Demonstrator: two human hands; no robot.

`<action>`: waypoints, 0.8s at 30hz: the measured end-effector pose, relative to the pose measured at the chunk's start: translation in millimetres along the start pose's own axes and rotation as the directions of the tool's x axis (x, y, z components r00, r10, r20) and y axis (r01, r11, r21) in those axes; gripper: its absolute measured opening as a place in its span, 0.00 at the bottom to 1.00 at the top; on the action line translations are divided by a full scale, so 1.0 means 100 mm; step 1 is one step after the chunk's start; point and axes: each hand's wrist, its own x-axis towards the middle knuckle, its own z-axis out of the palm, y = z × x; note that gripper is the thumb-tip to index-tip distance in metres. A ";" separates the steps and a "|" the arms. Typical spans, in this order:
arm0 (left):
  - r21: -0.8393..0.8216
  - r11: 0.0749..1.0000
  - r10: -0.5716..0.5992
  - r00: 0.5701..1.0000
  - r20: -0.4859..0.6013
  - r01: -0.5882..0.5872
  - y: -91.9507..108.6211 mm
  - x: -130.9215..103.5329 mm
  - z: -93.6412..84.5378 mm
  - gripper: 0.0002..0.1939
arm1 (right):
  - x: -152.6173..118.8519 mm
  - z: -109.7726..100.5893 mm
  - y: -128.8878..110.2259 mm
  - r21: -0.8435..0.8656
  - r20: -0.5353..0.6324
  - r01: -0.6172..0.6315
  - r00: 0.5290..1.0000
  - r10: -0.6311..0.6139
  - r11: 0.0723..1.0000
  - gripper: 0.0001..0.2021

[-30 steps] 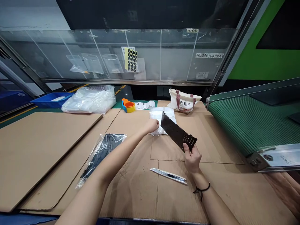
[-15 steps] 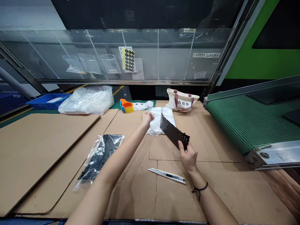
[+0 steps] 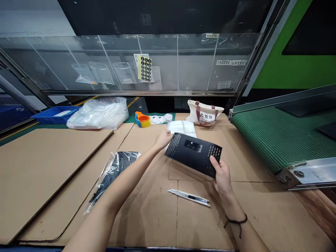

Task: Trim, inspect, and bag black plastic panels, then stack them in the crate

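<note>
A flat black panel (image 3: 193, 157) with rows of slots near both ends and a rectangular cut-out in the middle is held tilted above the table. My right hand (image 3: 222, 175) grips its right end, thumb on the face. At its upper left corner, my left hand (image 3: 163, 139) is closed on the edge, fingertips partly hidden. Behind the panel lies a white plastic-wrapped packet (image 3: 183, 127), partly covered. A utility knife (image 3: 189, 197) rests on the cardboard below the panel. Left of my left forearm is a clear bag with black panels inside (image 3: 118, 171).
A cardboard sheet (image 3: 47, 168) covers the left side. Farther back are a blue tray (image 3: 56, 117), a heap of plastic bags (image 3: 99, 113), a tape dispenser (image 3: 143, 119) and a cloth bag (image 3: 204, 113). A green conveyor belt (image 3: 283, 133) borders the right, with another person's arm (image 3: 319, 210) below it.
The panel has turned from nearly edge-on to show its broad face. My right hand has moved slightly right, and my left hand, apart from the panel before, is now at its left corner.
</note>
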 end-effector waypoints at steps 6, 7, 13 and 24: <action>0.113 0.989 0.069 0.969 0.239 -0.098 0.09 -0.09 -0.16 0.22 | -0.22 -0.06 0.03 0.265 0.081 -0.470 0.881 0.467 0.842 0.16; 0.134 0.983 0.090 0.964 0.251 -0.127 0.11 -0.12 -0.16 0.22 | -0.25 -0.06 0.07 0.310 0.026 -0.451 0.884 0.467 0.837 0.16; 0.327 0.906 0.207 0.956 0.207 -0.267 0.26 -0.34 -0.14 0.17 | -0.51 0.05 0.22 0.432 -0.094 -0.309 0.919 0.383 0.847 0.17; 0.602 0.677 0.327 0.906 0.270 -0.424 0.29 -0.72 0.03 0.19 | -0.86 0.11 0.24 0.459 -0.003 -0.408 0.888 0.460 0.790 0.16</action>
